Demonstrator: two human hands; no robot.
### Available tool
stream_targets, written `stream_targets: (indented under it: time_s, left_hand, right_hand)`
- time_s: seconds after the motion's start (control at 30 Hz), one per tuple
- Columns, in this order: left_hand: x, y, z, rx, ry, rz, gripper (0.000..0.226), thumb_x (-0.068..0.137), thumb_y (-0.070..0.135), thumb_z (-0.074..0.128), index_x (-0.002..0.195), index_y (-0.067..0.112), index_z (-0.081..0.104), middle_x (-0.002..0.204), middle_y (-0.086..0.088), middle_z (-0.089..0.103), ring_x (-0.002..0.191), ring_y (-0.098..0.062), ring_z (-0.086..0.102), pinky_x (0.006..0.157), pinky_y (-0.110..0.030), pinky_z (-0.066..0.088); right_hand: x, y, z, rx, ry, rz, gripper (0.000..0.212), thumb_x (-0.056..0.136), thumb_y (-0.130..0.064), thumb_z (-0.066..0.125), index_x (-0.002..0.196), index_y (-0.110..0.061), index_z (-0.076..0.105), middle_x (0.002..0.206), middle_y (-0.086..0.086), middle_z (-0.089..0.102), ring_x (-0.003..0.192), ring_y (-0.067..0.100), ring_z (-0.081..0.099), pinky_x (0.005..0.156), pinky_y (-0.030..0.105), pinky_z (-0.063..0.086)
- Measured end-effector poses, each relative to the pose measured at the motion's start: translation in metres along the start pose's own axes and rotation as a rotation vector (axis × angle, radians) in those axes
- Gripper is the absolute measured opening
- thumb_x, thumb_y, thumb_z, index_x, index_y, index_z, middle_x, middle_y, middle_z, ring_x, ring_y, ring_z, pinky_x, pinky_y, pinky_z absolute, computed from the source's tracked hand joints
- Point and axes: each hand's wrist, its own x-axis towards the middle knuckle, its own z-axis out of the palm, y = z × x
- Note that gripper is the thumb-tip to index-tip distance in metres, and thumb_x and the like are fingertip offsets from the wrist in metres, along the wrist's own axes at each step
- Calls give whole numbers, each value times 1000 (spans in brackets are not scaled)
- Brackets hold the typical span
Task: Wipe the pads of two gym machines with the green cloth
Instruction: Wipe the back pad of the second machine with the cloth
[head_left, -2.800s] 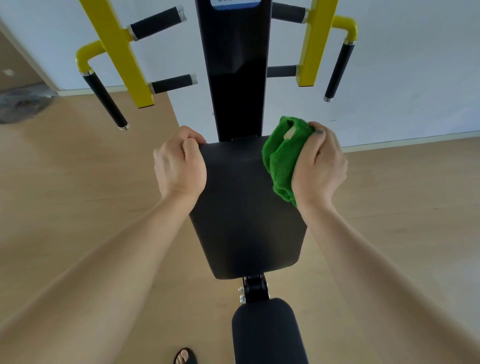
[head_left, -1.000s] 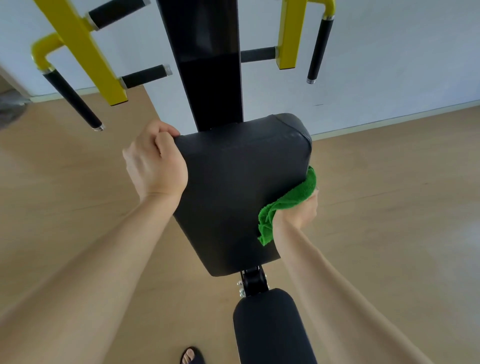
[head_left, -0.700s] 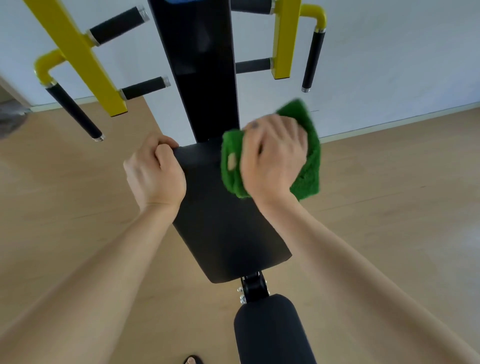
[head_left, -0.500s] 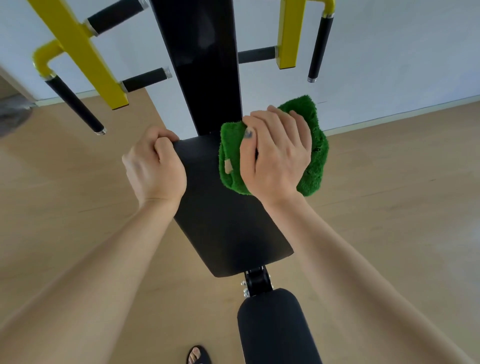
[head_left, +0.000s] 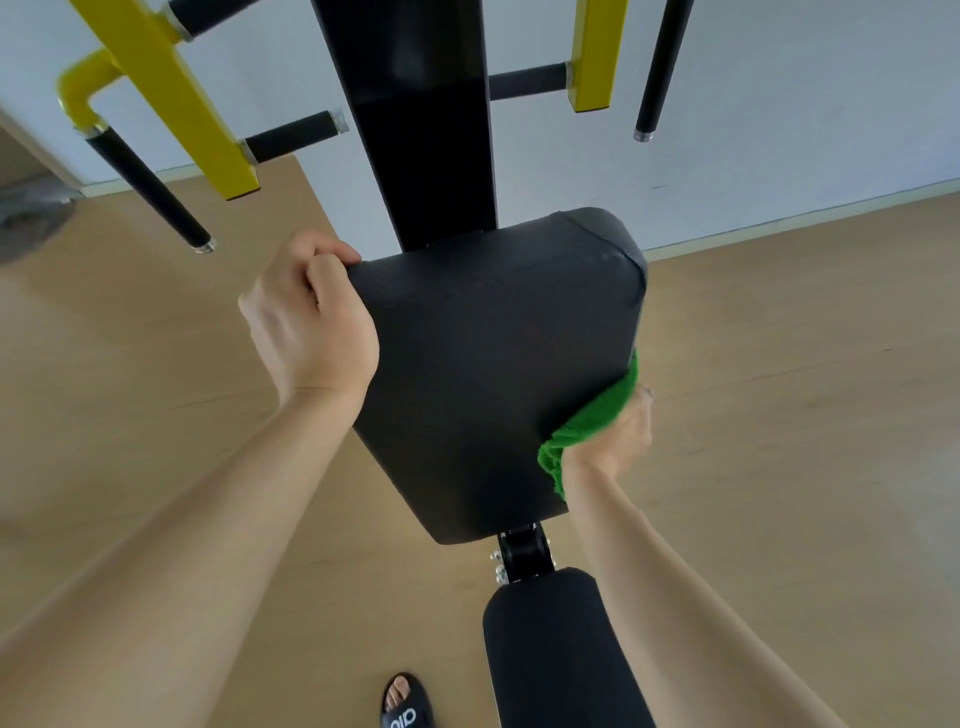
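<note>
A black back pad (head_left: 483, 374) of a gym machine fills the middle of the view. My left hand (head_left: 311, 327) grips its upper left corner. The green cloth (head_left: 587, 421) is pressed against the pad's right side edge, low down, with my right hand (head_left: 615, 441) shut on it; most of that hand's fingers are hidden behind the pad. Below, a black seat pad (head_left: 556, 649) sits on the same frame, joined by a black bracket (head_left: 522, 553).
A black upright post (head_left: 415, 119) rises behind the pad. Yellow arms with black handles hang at upper left (head_left: 171, 98) and upper right (head_left: 595, 52). A white wall is behind, wooden floor all around. A foot in a black slipper (head_left: 402, 706) stands near the bottom.
My right hand with the cloth has gone from the pad's top right corner down to its lower right side edge. My left hand has stayed on the upper left corner.
</note>
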Motion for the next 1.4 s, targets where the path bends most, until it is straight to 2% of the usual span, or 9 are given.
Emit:
stream_targets:
  time_s: [0.1, 0.3, 0.37, 0.5, 0.67, 0.8, 0.9, 1.2, 1.4]
  left_hand:
    - [-1, -1, 0, 8, -12, 14, 38, 84, 11, 34, 81, 6, 72, 66, -2, 59, 73, -18, 56, 61, -22, 44]
    - [0, 1, -1, 36, -4, 6, 37, 83, 13, 35, 80, 8, 71, 67, -3, 61, 69, -20, 57, 63, -39, 50]
    - [0, 2, -1, 38, -7, 8, 37, 83, 12, 35, 80, 8, 71, 67, -2, 61, 69, -21, 58, 63, -38, 50]
    - [-1, 3, -1, 38, -4, 10, 36, 83, 12, 34, 79, 9, 70, 66, -1, 59, 70, -17, 55, 61, -31, 46]
    - [-1, 0, 0, 36, -7, 5, 36, 82, 13, 33, 79, 11, 69, 69, 2, 61, 71, -13, 54, 56, -9, 34]
    - [0, -2, -1, 19, -15, 0, 36, 81, 14, 34, 79, 10, 69, 70, 3, 63, 71, -15, 55, 59, -20, 39]
    - [-1, -3, -1, -7, -30, 33, 34, 82, 12, 35, 77, 8, 69, 68, 2, 63, 63, -15, 55, 56, -30, 42]
    - [7, -3, -11, -216, -247, -226, 31, 92, 15, 38, 87, 12, 69, 79, 10, 65, 74, 1, 56, 66, -19, 43]
    - [8, -5, -27, -412, -430, -511, 41, 101, 29, 33, 90, 22, 72, 99, 3, 69, 96, -14, 60, 81, -30, 45]
  right_hand:
    - [8, 11, -10, -15, 26, 183, 36, 104, -27, 38, 74, -13, 51, 68, -4, 51, 61, 18, 45, 49, 24, 41]
    - [-10, 0, 8, -19, 2, 0, 42, 101, -39, 28, 80, -22, 60, 86, -7, 67, 75, 19, 59, 70, 32, 54]
    - [-20, -19, 19, -29, -4, -130, 41, 95, -45, 25, 86, -24, 59, 95, -9, 69, 85, 19, 64, 87, 45, 58]
    - [-51, -62, 33, 0, -62, -418, 39, 95, -50, 23, 85, -36, 57, 93, -9, 66, 92, 17, 63, 90, 47, 53]
    - [-76, -95, 48, -86, -43, -744, 46, 94, -36, 34, 116, -11, 65, 113, 0, 63, 107, 19, 54, 98, 43, 44]
    - [-102, -96, 58, -556, -142, -1341, 33, 92, -26, 43, 96, -15, 74, 101, 3, 68, 102, 28, 57, 106, 46, 38]
    - [-123, -77, 63, -705, -367, -1644, 28, 95, -22, 47, 88, -12, 72, 91, 4, 67, 91, 27, 59, 92, 39, 42]
    - [-121, -90, 56, -834, -623, -1934, 39, 105, -28, 39, 118, -8, 71, 114, 5, 71, 109, 26, 65, 105, 38, 45]
    - [-114, -114, 51, -1056, -269, -1670, 45, 105, -31, 33, 103, -14, 74, 104, 1, 74, 99, 23, 67, 103, 39, 46]
